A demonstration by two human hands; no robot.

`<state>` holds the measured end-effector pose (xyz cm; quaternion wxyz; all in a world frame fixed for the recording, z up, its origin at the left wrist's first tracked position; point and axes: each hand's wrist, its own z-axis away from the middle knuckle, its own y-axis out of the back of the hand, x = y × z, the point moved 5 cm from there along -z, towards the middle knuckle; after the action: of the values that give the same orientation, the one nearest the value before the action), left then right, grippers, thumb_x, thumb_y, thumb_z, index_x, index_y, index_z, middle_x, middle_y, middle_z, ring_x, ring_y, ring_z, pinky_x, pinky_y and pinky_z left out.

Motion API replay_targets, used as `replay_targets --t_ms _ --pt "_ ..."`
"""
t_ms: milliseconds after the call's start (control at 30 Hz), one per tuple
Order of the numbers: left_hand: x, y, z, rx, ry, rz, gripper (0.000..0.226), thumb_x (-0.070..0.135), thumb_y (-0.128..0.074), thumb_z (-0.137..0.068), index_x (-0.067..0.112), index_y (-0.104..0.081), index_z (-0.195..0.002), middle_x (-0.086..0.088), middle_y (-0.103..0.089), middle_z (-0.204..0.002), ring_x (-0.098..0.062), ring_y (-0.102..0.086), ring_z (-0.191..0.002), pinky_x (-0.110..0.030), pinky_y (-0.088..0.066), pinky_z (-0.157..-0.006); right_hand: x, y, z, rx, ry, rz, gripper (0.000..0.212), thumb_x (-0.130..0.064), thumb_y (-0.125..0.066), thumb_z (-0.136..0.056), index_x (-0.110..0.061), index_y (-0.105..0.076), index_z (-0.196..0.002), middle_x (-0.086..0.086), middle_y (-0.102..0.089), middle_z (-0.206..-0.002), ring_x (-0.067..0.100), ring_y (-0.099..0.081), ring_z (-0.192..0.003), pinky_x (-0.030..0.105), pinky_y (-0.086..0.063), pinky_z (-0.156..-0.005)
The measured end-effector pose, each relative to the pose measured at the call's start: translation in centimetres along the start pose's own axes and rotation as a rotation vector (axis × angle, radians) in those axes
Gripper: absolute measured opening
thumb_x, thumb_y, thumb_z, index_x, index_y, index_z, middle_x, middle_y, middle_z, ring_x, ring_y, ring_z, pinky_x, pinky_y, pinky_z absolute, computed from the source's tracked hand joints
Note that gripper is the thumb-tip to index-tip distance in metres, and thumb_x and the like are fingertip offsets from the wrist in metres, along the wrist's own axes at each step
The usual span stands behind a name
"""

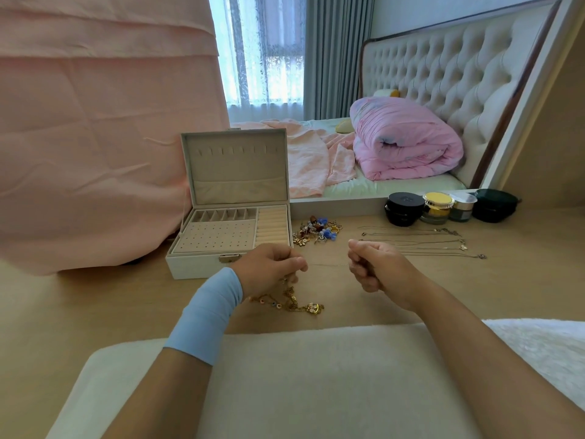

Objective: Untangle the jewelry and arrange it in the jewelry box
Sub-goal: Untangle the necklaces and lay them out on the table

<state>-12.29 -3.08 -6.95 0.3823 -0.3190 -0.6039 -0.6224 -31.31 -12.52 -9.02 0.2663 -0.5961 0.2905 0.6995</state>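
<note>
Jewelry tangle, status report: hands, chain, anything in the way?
Left hand and right hand pinch thin chain, taut between them. Gold tangle below left hand. Jewelry box open, unobstructed.

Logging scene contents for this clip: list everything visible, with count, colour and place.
jewelry box: one, white, lid open, table left
tangled jewelry: one clump, gold, below left hand
thin chain: one, silvery, stretched between hands
small jewelry pile: one, gold and blue, right of box
necklaces: several, thin, laid out, table right
cosmetic jars: four, black, yellow, silver, dark green, by mirror
mirror: one, white frame, reflecting bed
cloth: one, pink, behind box
wristband: one, light blue, left wrist
left hand: pinches thin chain
right hand: pinches thin chain
</note>
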Motion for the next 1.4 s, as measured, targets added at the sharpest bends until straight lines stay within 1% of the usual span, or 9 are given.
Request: replay_targets --t_ms 133,233,400,500,567,733,833,1000,1400 --pt "0.0 -1.3 0.1 -0.066 0.071 0.217 0.019 0.018 -0.048 -0.101 0.011 -0.065 -0.094 -0.002 -0.062 -0.072 -0.023 -0.068 -0.068 -0.037 -0.054 -0.075 -0.3 0.6 0.4 0.046 0.041 0.249 0.023 -0.033 -0.063 -0.097 -0.014 -0.069 -0.087 -0.010 -0.057 -0.060 0.007 -0.047 -0.051 0.019 -0.035 -0.052" --pt "-0.6 -1.6 0.2 -0.124 0.135 0.329 0.021 0.009 -0.045 -0.102 0.009 -0.066 -0.102 -0.003 -0.066 -0.082 -0.020 -0.063 -0.064 -0.033 -0.049 -0.065 0.0 1.8 0.1 0.178 0.096 0.443 0.009 -0.028 -0.073 -0.091 -0.022 -0.078 -0.089 -0.011 -0.075 -0.083 0.005 -0.068 -0.083 0.025 -0.051 -0.078" --pt "-1.0 -1.9 0.3 -0.188 0.186 0.382 0.034 -0.010 -0.043 -0.095 0.008 -0.064 -0.115 -0.007 -0.070 -0.098 -0.017 -0.063 -0.070 -0.027 -0.052 -0.061 0.5 2.5 0.0 0.248 0.027 0.987 0.013 -0.041 -0.064 -0.095 -0.033 -0.073 -0.099 -0.014 -0.066 -0.099 0.006 -0.058 -0.094 0.036 -0.054 -0.087" --pt "-0.7 -2.4 0.2 -0.213 0.157 0.393 0.039 -0.016 -0.042 -0.093 0.007 -0.062 -0.116 -0.009 -0.069 -0.102 -0.015 -0.063 -0.071 -0.022 -0.049 -0.056 0.0 0.6 -0.1 0.283 0.170 1.230 0.020 -0.036 -0.061 -0.096 -0.038 -0.070 -0.113 -0.011 -0.060 -0.120 0.013 -0.049 -0.120 0.038 -0.040 -0.105" --pt "-0.5 -2.8 0.0 -0.224 0.127 0.367 0.039 -0.016 -0.044 -0.092 0.008 -0.062 -0.115 -0.008 -0.070 -0.103 -0.014 -0.063 -0.073 -0.020 -0.047 -0.057 -0.5 -1.1 0.0 0.257 0.274 1.026 0.028 -0.022 -0.059 -0.096 -0.035 -0.071 -0.117 -0.010 -0.061 -0.125 0.013 -0.049 -0.123 0.039 -0.040 -0.107" --pt "-0.2 -2.2 -0.2 -0.144 0.064 0.225 0.032 -0.014 -0.052 -0.090 0.010 -0.064 -0.108 -0.009 -0.071 -0.100 -0.012 -0.066 -0.073 -0.021 -0.051 -0.060 -0.1 -4.6 0.2 -0.019 0.187 0.271 0.026 -0.002 -0.056 -0.098 -0.013 -0.074 -0.113 0.010 -0.076 -0.092 0.022 -0.070 -0.080 0.033 -0.059 -0.080" --pt "0.0 -1.6 -0.1 -0.094 0.045 0.134 0.027 -0.010 -0.058 -0.088 0.011 -0.064 -0.104 -0.006 -0.071 -0.100 -0.014 -0.070 -0.076 -0.028 -0.055 -0.069 0.0 -3.9 0.1 0.038 0.151 0.335 0.018 -0.015 -0.064 -0.097 -0.016 -0.077 -0.110 -0.002 -0.075 -0.082 0.006 -0.062 -0.066 0.021 -0.050 -0.067" --pt "0.1 -0.8 -0.4 0.016 0.035 -0.188 0.025 0.001 -0.067 -0.084 0.022 -0.068 -0.098 0.005 -0.066 -0.103 -0.007 -0.064 -0.075 -0.030 -0.057 -0.084 0.2 -3.1 -0.2 0.052 0.123 0.512 0.009 -0.027 -0.071 -0.093 -0.023 -0.080 -0.096 -0.009 -0.075 -0.081 0.003 -0.067 -0.083 0.022 -0.052 -0.081" --pt "-0.1 -1.7 -0.4 -0.030 0.148 -0.091 0.011 0.013 -0.059 -0.096 0.017 -0.069 -0.094 0.002 -0.075 -0.079 -0.020 -0.072 -0.071 -0.036 -0.061 -0.072 0.2 -2.7 0.1 0.141 0.160 0.436 0.012 -0.022 -0.070 -0.091 -0.016 -0.076 -0.082 -0.007 -0.070 -0.071 0.004 -0.058 -0.064 0.025 -0.051 -0.066"
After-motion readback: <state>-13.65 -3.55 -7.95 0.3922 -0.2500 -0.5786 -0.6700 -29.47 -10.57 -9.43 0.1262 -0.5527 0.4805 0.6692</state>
